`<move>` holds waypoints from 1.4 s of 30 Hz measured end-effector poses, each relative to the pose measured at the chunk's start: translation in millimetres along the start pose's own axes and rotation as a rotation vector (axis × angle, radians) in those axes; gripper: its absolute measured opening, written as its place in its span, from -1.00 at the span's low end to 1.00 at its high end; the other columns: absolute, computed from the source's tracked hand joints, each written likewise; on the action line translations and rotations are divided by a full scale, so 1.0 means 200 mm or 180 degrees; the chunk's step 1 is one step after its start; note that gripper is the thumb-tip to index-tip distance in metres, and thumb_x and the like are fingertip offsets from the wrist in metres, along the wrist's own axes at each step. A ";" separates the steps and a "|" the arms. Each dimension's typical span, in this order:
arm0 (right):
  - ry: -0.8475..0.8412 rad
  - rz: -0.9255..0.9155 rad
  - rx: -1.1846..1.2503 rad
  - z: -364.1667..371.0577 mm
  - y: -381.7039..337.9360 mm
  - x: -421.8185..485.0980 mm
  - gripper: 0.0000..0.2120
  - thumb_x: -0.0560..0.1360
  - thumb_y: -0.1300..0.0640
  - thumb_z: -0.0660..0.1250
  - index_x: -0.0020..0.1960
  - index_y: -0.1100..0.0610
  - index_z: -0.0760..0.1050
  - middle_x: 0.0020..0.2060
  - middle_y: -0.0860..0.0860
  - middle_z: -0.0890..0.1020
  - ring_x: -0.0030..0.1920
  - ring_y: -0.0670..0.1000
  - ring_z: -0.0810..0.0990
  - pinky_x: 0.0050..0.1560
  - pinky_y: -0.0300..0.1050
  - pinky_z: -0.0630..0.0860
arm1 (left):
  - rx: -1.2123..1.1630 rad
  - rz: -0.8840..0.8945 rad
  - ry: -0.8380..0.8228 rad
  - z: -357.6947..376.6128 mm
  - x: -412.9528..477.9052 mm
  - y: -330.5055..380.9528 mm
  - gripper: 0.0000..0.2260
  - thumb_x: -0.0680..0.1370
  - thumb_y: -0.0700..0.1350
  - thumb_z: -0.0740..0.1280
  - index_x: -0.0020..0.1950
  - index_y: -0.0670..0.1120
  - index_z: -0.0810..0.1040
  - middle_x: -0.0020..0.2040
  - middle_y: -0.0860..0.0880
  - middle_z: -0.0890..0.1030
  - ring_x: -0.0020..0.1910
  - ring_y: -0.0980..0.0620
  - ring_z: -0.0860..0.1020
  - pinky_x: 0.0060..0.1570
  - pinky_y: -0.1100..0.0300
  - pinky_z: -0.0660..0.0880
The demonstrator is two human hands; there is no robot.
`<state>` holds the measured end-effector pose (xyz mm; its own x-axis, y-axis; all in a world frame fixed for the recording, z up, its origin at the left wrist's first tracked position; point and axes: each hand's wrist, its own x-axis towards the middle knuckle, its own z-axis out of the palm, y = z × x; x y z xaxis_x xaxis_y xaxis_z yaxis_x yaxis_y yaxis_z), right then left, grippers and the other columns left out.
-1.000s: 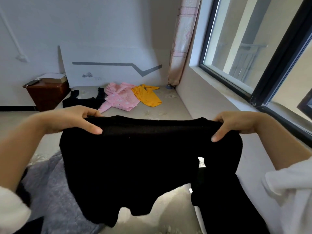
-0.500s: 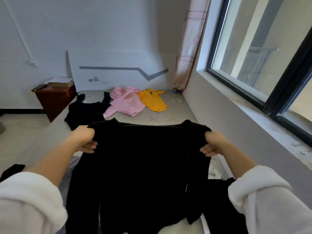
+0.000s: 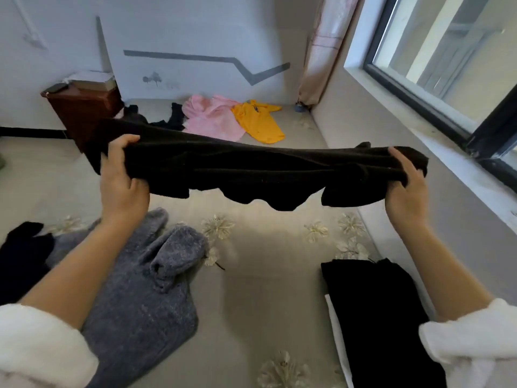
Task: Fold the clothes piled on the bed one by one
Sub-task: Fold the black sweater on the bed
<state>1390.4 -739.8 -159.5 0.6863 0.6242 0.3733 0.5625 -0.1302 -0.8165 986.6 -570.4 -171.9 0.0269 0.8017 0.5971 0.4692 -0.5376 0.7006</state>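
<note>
A black knitted garment [image 3: 251,172] is stretched out flat in the air above the bed [image 3: 263,270], folded into a wide band. My left hand [image 3: 120,177] grips its left end and my right hand [image 3: 405,189] grips its right end. A grey fuzzy sweater [image 3: 145,289] lies crumpled on the bed under my left forearm. A folded black garment [image 3: 375,312] lies at the bed's right edge, on top of something white. At the far end lie a pink garment [image 3: 212,119], a yellow shirt [image 3: 257,121] and a black garment [image 3: 170,120].
Another dark garment [image 3: 22,256] lies at the left edge. A brown nightstand [image 3: 81,110] with books stands left of the bed. A wall and window sill [image 3: 447,152] run along the right side. A curtain [image 3: 324,51] hangs in the far corner.
The black garment hung down like a curtain before; now it is lifted level and doubled into a band, uncovering the bed, the grey sweater and the folded black piece.
</note>
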 end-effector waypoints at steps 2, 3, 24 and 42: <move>-0.0168 0.0108 -0.0089 -0.01 0.11 -0.15 -0.54 0.58 0.32 0.11 0.40 -0.05 0.40 0.39 0.10 0.35 0.26 -0.05 0.39 0.23 -0.38 0.24 | 0.0215 -0.0108 -0.0209 -0.02 -0.21 -0.11 -0.58 0.52 -0.29 0.17 0.31 0.08 0.34 0.22 -0.26 0.37 0.13 -0.09 0.38 0.06 0.09 0.37; -0.0309 0.0205 -0.0170 -0.01 0.17 -0.22 -0.54 0.59 0.32 0.12 0.40 -0.03 0.41 0.40 0.11 0.35 0.28 -0.03 0.40 0.24 -0.38 0.23 | 0.0317 -0.0247 -0.0353 -0.02 -0.32 -0.17 -0.59 0.53 -0.31 0.18 0.32 0.03 0.36 0.22 -0.27 0.36 0.15 -0.18 0.38 0.06 0.00 0.37; -0.2341 0.2810 -0.2118 0.46 1.23 -1.87 -0.37 0.52 0.16 0.32 0.52 0.14 0.14 0.44 0.16 0.29 0.42 0.18 0.26 0.39 0.09 0.26 | 0.0953 -0.3982 -0.2432 0.18 -2.10 -0.87 -0.46 0.57 -0.23 0.29 0.49 -0.11 0.14 0.22 -0.24 0.42 0.17 -0.28 0.47 0.12 -0.07 0.43; -0.0878 0.3762 -0.1332 0.62 1.28 -1.80 -0.80 0.49 0.16 0.38 -0.05 0.18 0.36 -0.31 0.01 0.46 -0.31 -0.04 0.44 -0.32 -0.20 0.33 | 0.1836 -0.4430 -0.0966 0.45 -2.12 -0.79 -0.20 0.39 -0.16 0.49 0.49 -0.07 0.08 0.41 -0.34 0.18 0.36 -0.33 0.20 0.31 -0.21 0.21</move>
<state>1229.0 -902.8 -557.1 0.7756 0.0958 -0.6239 -0.1842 -0.9110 -0.3689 979.9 -801.9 -570.3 -0.5694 0.6271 -0.5316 0.5396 0.7729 0.3338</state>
